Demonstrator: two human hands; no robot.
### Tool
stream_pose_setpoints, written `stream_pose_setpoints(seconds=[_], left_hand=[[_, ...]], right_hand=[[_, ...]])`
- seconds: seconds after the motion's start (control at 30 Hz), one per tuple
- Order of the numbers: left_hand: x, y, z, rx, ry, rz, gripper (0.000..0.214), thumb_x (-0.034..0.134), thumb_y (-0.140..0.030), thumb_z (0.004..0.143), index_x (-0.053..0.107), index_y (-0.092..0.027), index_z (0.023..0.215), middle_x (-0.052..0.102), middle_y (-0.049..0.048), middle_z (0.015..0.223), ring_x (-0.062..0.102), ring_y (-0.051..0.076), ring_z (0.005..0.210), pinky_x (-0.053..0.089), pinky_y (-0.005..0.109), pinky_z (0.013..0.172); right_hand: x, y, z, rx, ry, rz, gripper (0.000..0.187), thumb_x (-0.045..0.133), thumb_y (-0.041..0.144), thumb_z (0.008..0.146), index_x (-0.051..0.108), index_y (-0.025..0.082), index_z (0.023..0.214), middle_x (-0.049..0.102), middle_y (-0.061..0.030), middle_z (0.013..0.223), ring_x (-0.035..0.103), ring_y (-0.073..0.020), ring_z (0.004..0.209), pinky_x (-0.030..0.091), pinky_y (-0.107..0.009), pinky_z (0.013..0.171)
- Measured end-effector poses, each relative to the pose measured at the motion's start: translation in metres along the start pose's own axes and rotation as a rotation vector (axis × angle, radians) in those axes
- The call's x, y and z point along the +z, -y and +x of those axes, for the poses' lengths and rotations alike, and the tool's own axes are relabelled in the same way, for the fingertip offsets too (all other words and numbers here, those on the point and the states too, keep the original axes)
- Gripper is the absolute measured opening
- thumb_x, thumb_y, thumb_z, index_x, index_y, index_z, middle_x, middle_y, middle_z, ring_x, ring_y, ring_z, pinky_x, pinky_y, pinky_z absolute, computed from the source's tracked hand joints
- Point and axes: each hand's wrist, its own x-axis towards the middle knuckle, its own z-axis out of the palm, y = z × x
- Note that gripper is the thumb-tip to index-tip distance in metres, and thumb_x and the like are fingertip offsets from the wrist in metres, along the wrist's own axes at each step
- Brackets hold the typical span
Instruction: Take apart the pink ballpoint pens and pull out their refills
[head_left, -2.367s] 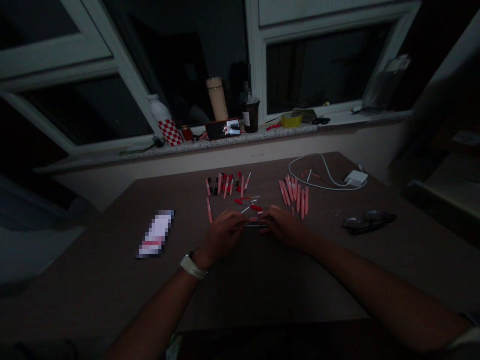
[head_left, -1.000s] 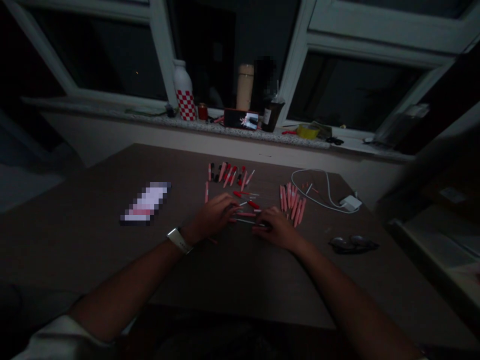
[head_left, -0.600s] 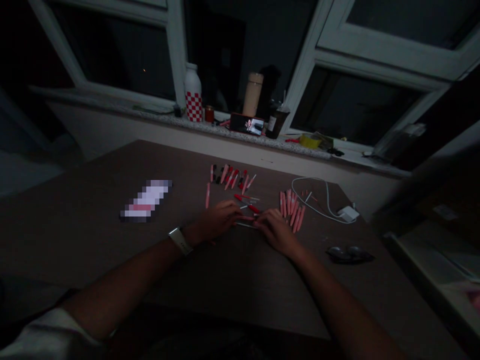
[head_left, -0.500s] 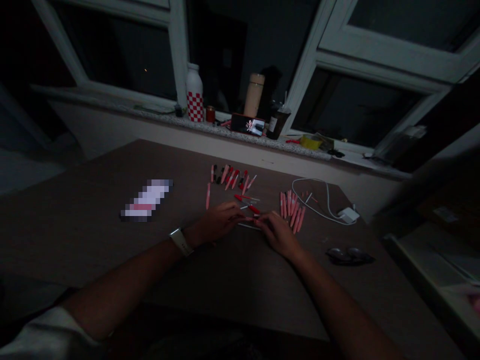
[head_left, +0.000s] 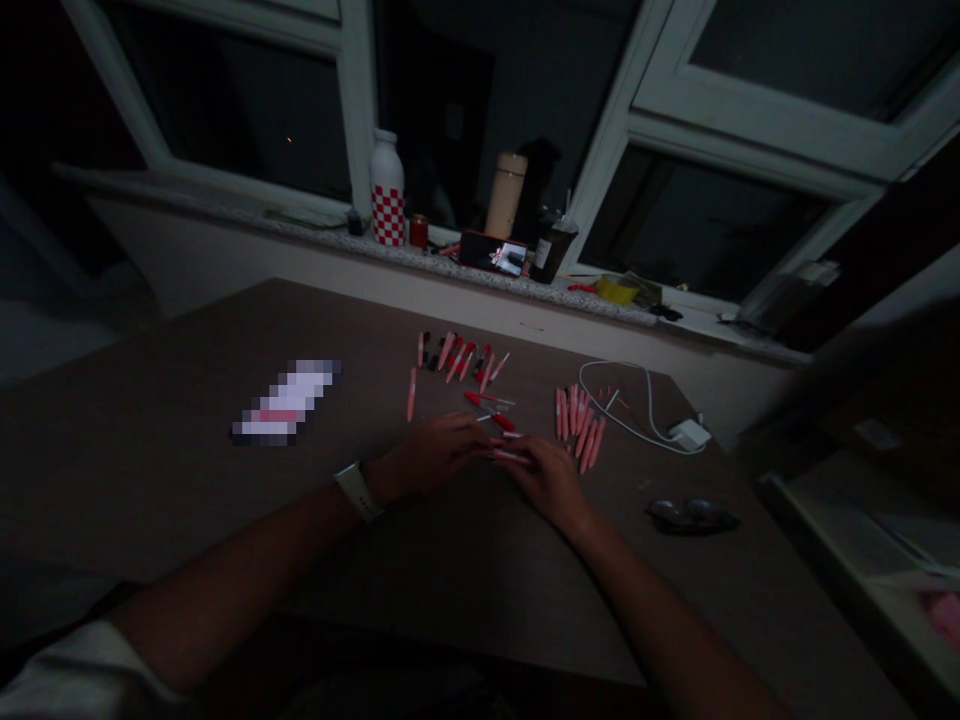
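Close together over the middle of the table, my left hand (head_left: 446,450) and my right hand (head_left: 547,480) meet at the fingertips. Between them is a slim pink pen (head_left: 512,456), partly covered by the fingers; both hands are closed on it in a pinch. Just beyond lie a red pen piece (head_left: 474,398) and thin pale refills (head_left: 499,402). A single pink pen (head_left: 411,394) lies past my left hand. Several pink pens (head_left: 577,425) form a bunch right of my right hand. Farther back is a row of pink, red and black pen parts (head_left: 454,355).
On the left lies a phone (head_left: 289,400) with a blurred screen. A white charger (head_left: 690,434) with its cable and folded glasses (head_left: 691,516) are at the right. A checkered bottle (head_left: 388,215), a beige flask (head_left: 507,195) and a propped phone (head_left: 493,253) stand on the windowsill.
My fingertips have shifted slightly, and a pale length of the pen now shows at my right fingers. The pens on the table lie as before; the view has moved a little.
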Motion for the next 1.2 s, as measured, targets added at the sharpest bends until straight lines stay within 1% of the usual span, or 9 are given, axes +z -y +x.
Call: stream_pose_setpoints(seconds=[0.13,0.4,0.6,0.7,0.77,0.83,0.93,1.1,1.2], left_hand=[[0.002,0.003,-0.001,-0.055,-0.006,-0.055,0.019,0.057,-0.032,0.097,0.067,-0.022,0.109,0.068,0.0050,0.098,0.062,0.019,0.094,0.048,0.032,0.083],[0.006,0.003,-0.003,-0.159,-0.073,-0.138,0.017,0.069,-0.036,0.089,0.072,-0.020,0.093,0.065,0.0006,0.082,0.059,0.013,0.073,0.044,0.024,0.066],[0.007,-0.001,-0.002,-0.203,-0.030,-0.236,0.027,0.074,-0.042,0.083,0.071,-0.017,0.092,0.067,0.0014,0.083,0.061,0.015,0.075,0.046,0.024,0.065],[0.008,0.000,-0.001,-0.210,-0.025,-0.239,0.028,0.070,-0.044,0.086,0.071,-0.017,0.095,0.068,0.0023,0.083,0.062,0.016,0.075,0.047,0.026,0.065],[0.008,0.001,-0.001,-0.230,-0.070,-0.219,0.027,0.065,-0.043,0.091,0.071,-0.017,0.097,0.069,0.0035,0.085,0.063,0.016,0.077,0.047,0.027,0.066],[0.006,0.005,-0.001,-0.266,-0.139,-0.157,0.027,0.059,-0.042,0.094,0.070,-0.018,0.096,0.068,0.0042,0.087,0.063,0.017,0.077,0.048,0.028,0.067],[0.002,0.013,-0.002,-0.290,-0.194,-0.001,0.027,0.053,-0.040,0.097,0.069,-0.018,0.095,0.067,0.0045,0.088,0.061,0.018,0.080,0.048,0.030,0.071],[-0.003,0.031,-0.004,-0.225,-0.084,0.213,0.017,0.057,-0.032,0.095,0.067,-0.018,0.095,0.068,0.0047,0.092,0.058,0.022,0.091,0.045,0.035,0.080],[-0.003,0.037,-0.006,-0.198,-0.003,0.242,0.014,0.060,-0.030,0.093,0.069,-0.019,0.093,0.068,0.0052,0.093,0.056,0.022,0.091,0.043,0.035,0.080]], right_hand=[[0.001,-0.001,-0.001,0.010,-0.014,0.015,0.015,0.068,0.035,0.090,0.069,0.025,0.101,0.074,-0.0073,0.096,0.070,-0.0236,0.088,0.054,-0.034,0.076],[0.004,0.003,-0.001,-0.030,-0.002,0.060,0.013,0.070,0.035,0.088,0.068,0.024,0.095,0.075,-0.0060,0.091,0.070,-0.0215,0.085,0.053,-0.031,0.073],[0.007,0.004,-0.004,0.031,0.089,0.035,0.015,0.069,0.038,0.088,0.070,0.024,0.094,0.074,-0.0059,0.089,0.070,-0.0212,0.081,0.052,-0.032,0.071],[0.010,0.007,-0.004,0.108,0.110,0.127,0.016,0.064,0.039,0.091,0.068,0.025,0.096,0.075,-0.0060,0.094,0.070,-0.0212,0.084,0.053,-0.032,0.072],[0.012,0.008,-0.003,0.197,0.050,0.262,0.020,0.056,0.042,0.095,0.064,0.024,0.098,0.075,-0.0048,0.092,0.071,-0.0195,0.078,0.053,-0.030,0.068],[0.014,0.006,-0.002,0.291,-0.038,0.392,0.023,0.050,0.046,0.098,0.059,0.024,0.098,0.074,-0.0019,0.080,0.070,-0.0177,0.068,0.053,-0.029,0.064],[0.014,0.000,0.000,0.381,-0.162,0.502,0.026,0.044,0.050,0.099,0.051,0.025,0.099,0.068,0.0023,0.065,0.070,-0.0179,0.069,0.054,-0.031,0.071],[0.015,-0.012,0.002,0.405,-0.295,0.558,0.026,0.052,0.049,0.095,0.043,0.026,0.103,0.074,-0.0031,0.088,0.072,-0.0184,0.079,0.055,-0.033,0.074],[0.017,-0.018,0.002,0.403,-0.364,0.526,0.025,0.057,0.046,0.093,0.046,0.025,0.102,0.071,-0.0026,0.086,0.070,-0.0180,0.079,0.055,-0.033,0.075]])
